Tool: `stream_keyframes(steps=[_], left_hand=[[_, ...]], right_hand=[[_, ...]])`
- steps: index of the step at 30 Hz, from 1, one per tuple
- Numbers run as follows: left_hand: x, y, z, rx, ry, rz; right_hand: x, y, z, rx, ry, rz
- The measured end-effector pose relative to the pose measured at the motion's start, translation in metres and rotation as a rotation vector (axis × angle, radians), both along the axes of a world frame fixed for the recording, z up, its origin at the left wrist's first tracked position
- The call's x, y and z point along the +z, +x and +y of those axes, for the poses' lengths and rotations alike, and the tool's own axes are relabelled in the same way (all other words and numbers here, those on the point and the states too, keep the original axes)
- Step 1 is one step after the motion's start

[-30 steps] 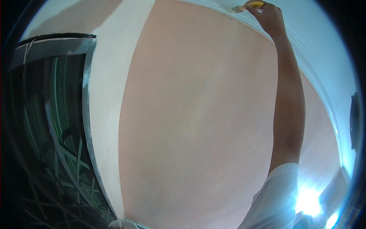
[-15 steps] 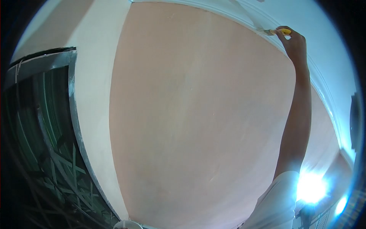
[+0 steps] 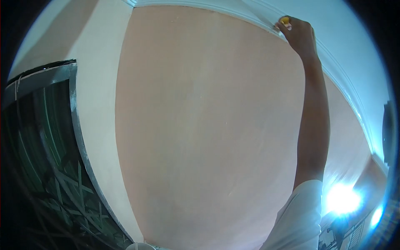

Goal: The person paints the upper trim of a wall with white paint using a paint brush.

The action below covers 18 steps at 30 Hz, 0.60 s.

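Observation:
My right hand (image 3: 301,36) is raised high at the upper right, its fingers closed around a paintbrush (image 3: 285,20) with a yellow handle. The brush is mostly covered by the hand, and its bristle end lies at or very near the white cornice (image 3: 254,18). I cannot make out exactly where the bristles touch. Below the cornice spreads a pinkish-beige wall (image 3: 208,108). A white sleeve (image 3: 298,216) covers the upper part of my right arm. My left hand is out of the picture.
At left stands a grey-framed window or door opening (image 3: 75,96) with dark green panes. A bright lamp (image 3: 342,199) shines at the lower right. The rim of a white bucket (image 3: 140,246) shows at the bottom edge. White ceiling (image 3: 341,37) meets the cornice.
My right hand has moved left and slightly up along the cornice with the paintbrush. The hand has turned, so less of the brush shows. The view has shifted slightly.

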<state>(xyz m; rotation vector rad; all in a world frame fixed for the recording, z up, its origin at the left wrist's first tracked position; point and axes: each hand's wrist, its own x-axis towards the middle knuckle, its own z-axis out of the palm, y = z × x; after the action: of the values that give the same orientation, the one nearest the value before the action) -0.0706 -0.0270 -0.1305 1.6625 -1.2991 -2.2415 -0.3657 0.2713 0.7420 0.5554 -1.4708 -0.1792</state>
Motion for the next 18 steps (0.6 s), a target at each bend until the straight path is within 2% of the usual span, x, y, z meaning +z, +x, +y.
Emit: stream_keyframes(steps=[2,5,7,9,12,18], left_hand=[[0.012,0.002,0.005,0.021,-0.011,-0.031],[0.002,0.007,0.009,0.114,0.037,0.034],[0.006,0.006,0.011,0.106,0.037,-0.018],[0.006,0.006,0.01,0.079,0.035,-0.011],[0.005,0.003,0.008,0.044,0.037,0.0],[0.003,0.0,0.005,-0.013,0.057,0.03]], right_hand=[[0.006,-0.004,-0.022,0.023,0.03,0.021],[-0.002,0.018,-0.048,0.486,0.056,-0.066],[0.0,0.015,-0.044,0.517,0.01,-0.068],[0.0,0.013,-0.034,0.523,-0.043,-0.107],[0.006,-0.017,0.01,0.379,0.044,-0.011],[-0.007,-0.021,0.083,0.265,-0.166,-0.046]])
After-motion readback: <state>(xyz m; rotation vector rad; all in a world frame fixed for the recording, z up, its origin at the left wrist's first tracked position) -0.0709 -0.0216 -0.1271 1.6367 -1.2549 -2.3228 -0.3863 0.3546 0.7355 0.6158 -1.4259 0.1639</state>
